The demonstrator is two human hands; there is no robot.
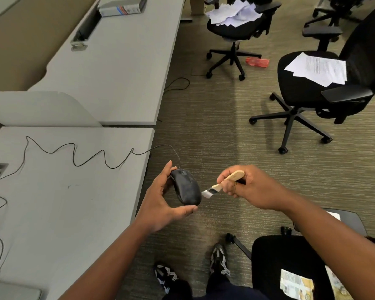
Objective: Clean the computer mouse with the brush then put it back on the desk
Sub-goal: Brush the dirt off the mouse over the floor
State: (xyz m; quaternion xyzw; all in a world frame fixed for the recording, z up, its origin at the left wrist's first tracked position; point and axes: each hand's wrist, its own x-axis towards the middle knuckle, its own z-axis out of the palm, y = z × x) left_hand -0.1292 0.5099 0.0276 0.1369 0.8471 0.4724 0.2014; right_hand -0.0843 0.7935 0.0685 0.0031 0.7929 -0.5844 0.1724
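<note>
My left hand point(160, 198) grips a black wired computer mouse point(186, 187) in the air just past the right edge of the grey desk point(63, 202), thumb at its near end and fingers at its far end. The mouse's thin black cable point(74, 156) runs back in loops across the desk top. My right hand point(247, 187) holds a small brush point(223, 182) with a pale wooden handle. Its white bristles touch the mouse's right side near the rear.
Black office chairs point(325, 83) stand on the carpet to the right, two with loose papers on their seats. A red bottle point(258, 61) lies on the floor. Another chair point(290, 267) is close at the lower right. A box point(121, 7) rests on the far desk. My feet point(219, 260) are below.
</note>
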